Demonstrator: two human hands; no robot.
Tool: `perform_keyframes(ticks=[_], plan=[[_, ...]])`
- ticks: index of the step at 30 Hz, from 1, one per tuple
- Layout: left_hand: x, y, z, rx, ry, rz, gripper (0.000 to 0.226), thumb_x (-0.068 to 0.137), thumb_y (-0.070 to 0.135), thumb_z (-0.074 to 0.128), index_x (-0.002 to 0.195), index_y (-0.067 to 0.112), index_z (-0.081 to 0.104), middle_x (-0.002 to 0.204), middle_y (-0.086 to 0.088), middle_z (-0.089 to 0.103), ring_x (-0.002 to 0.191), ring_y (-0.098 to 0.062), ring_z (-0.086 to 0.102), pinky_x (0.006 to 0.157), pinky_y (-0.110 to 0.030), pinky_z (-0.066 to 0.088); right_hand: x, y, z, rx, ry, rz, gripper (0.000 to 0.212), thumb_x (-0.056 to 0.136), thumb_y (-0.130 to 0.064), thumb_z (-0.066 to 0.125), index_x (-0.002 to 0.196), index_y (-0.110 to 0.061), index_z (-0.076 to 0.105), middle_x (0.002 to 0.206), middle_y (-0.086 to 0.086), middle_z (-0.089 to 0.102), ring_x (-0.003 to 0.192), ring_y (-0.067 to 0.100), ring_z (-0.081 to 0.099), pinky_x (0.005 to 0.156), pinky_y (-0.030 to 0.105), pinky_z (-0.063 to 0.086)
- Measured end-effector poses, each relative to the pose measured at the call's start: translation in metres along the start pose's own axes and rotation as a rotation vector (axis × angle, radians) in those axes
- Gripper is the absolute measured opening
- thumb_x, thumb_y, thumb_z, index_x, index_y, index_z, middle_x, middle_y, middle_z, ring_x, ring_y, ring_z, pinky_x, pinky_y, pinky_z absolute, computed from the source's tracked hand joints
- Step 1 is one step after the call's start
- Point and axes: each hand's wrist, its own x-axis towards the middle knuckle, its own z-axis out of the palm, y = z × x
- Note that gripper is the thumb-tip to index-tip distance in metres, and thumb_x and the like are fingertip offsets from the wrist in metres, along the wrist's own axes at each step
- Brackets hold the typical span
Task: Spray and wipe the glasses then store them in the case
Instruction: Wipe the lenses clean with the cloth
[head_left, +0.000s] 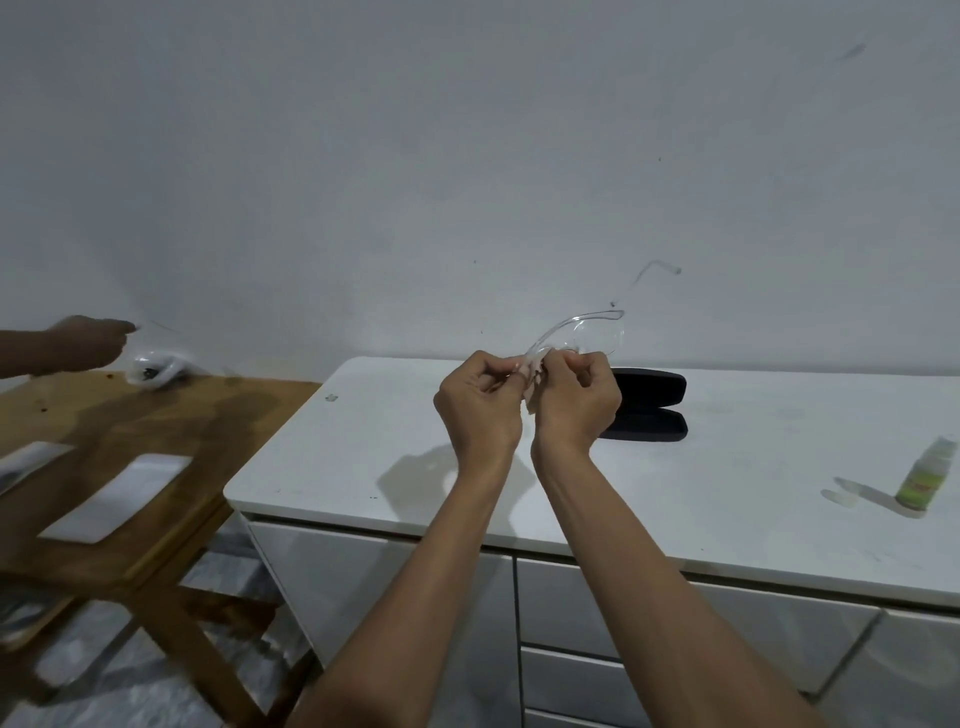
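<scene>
Clear-framed glasses (587, 330) are held up above the white counter (363, 467), one temple arm sticking up to the right. My left hand (480, 402) pinches the frame at its left side. My right hand (576, 400) pinches a small pale cloth (532, 387) against the glasses. Behind my right hand a black glasses case (652, 410) lies open on the counter. A small green spray bottle (927, 478) stands upright at the counter's right side.
A wooden table (156, 415) stands left of the counter, with white sheets (119, 496) and a crumpled clear plastic bag (156, 366) on it. Another person's hand (83, 343) reaches over that table. Drawers sit below the countertop.
</scene>
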Motion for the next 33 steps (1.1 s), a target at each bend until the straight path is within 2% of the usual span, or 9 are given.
perform_keyframes(ticks=[4, 7, 9, 13, 17, 22, 25, 29, 33], plan=[[0.001, 0.003, 0.001, 0.01, 0.014, 0.021, 0.01, 0.08, -0.008, 0.076, 0.077, 0.0, 0.072, 0.07, 0.0, 0.076, 0.067, -0.013, 0.074, 0.071, -0.036, 0.063, 0.001, 0.0, 0.006, 0.114, -0.027, 0.059, 0.027, 0.082, -0.005, 0.072, 0.065, -0.021, 0.06, 0.074, 0.002, 0.07, 0.065, 0.021, 0.061, 0.065, 0.038, 0.053], [0.005, 0.003, -0.005, -0.006, 0.017, 0.012, 0.013, 0.08, -0.009, 0.076, 0.076, 0.003, 0.072, 0.075, -0.005, 0.078, 0.071, -0.013, 0.076, 0.076, -0.038, 0.064, 0.002, 0.001, 0.003, 0.125, -0.177, 0.078, 0.021, 0.085, 0.001, 0.073, 0.071, -0.013, 0.065, 0.08, 0.005, 0.073, 0.064, 0.02, 0.06, 0.054, 0.028, 0.049], [0.01, 0.002, -0.012, -0.013, 0.026, -0.007, 0.018, 0.08, -0.007, 0.078, 0.073, 0.008, 0.071, 0.076, -0.007, 0.078, 0.074, -0.018, 0.077, 0.078, -0.044, 0.064, 0.005, 0.001, -0.002, 0.021, -0.288, 0.031, 0.017, 0.085, 0.0, 0.075, 0.074, -0.01, 0.069, 0.08, 0.005, 0.074, 0.066, 0.017, 0.065, 0.058, 0.026, 0.051], [0.024, -0.003, -0.025, -0.007, 0.044, -0.052, 0.016, 0.078, -0.01, 0.075, 0.076, 0.006, 0.075, 0.074, -0.006, 0.078, 0.076, -0.031, 0.076, 0.078, -0.052, 0.063, 0.01, -0.002, -0.01, -0.146, -0.517, -0.037, 0.015, 0.084, -0.006, 0.079, 0.071, -0.009, 0.073, 0.08, 0.019, 0.076, 0.067, 0.035, 0.071, 0.077, 0.048, 0.06], [0.029, -0.007, -0.034, -0.005, 0.003, -0.112, 0.025, 0.076, -0.011, 0.077, 0.071, 0.014, 0.075, 0.076, -0.006, 0.079, 0.078, -0.03, 0.077, 0.082, -0.053, 0.063, 0.013, -0.008, -0.021, -0.266, -0.636, -0.059, 0.02, 0.083, -0.003, 0.079, 0.065, -0.009, 0.072, 0.078, 0.023, 0.075, 0.064, 0.041, 0.072, 0.078, 0.056, 0.059], [0.024, -0.006, -0.032, -0.018, 0.018, -0.13, 0.031, 0.078, -0.014, 0.073, 0.067, 0.014, 0.071, 0.068, 0.0, 0.077, 0.067, -0.018, 0.075, 0.073, -0.042, 0.064, 0.01, 0.001, -0.024, -0.304, -0.404, -0.067, 0.027, 0.077, -0.002, 0.073, 0.056, -0.018, 0.066, 0.067, 0.01, 0.075, 0.065, 0.031, 0.072, 0.073, 0.048, 0.059], [0.018, -0.005, -0.025, 0.0, 0.006, -0.086, 0.023, 0.079, -0.008, 0.076, 0.071, 0.013, 0.074, 0.07, -0.002, 0.077, 0.072, -0.025, 0.076, 0.078, -0.049, 0.064, 0.0, 0.006, -0.017, -0.227, -0.247, -0.077, 0.018, 0.075, -0.008, 0.071, 0.06, -0.018, 0.066, 0.065, 0.008, 0.073, 0.069, 0.031, 0.073, 0.069, 0.039, 0.056], [0.009, -0.003, -0.016, 0.011, 0.017, -0.027, 0.011, 0.08, -0.004, 0.079, 0.076, 0.004, 0.073, 0.071, -0.006, 0.077, 0.07, -0.024, 0.077, 0.074, -0.05, 0.065, -0.007, 0.004, -0.006, -0.071, -0.07, -0.068, 0.026, 0.079, -0.001, 0.069, 0.062, -0.016, 0.057, 0.059, -0.005, 0.063, 0.06, 0.013, 0.058, 0.062, 0.026, 0.049], [0.006, -0.002, -0.009, 0.015, 0.037, -0.011, 0.013, 0.08, -0.003, 0.079, 0.073, 0.005, 0.071, 0.069, -0.002, 0.076, 0.069, -0.026, 0.075, 0.071, -0.052, 0.063, -0.007, 0.001, 0.003, 0.042, -0.006, -0.054, 0.029, 0.079, -0.001, 0.069, 0.063, -0.018, 0.053, 0.061, 0.002, 0.06, 0.061, 0.018, 0.055, 0.061, 0.031, 0.049]])
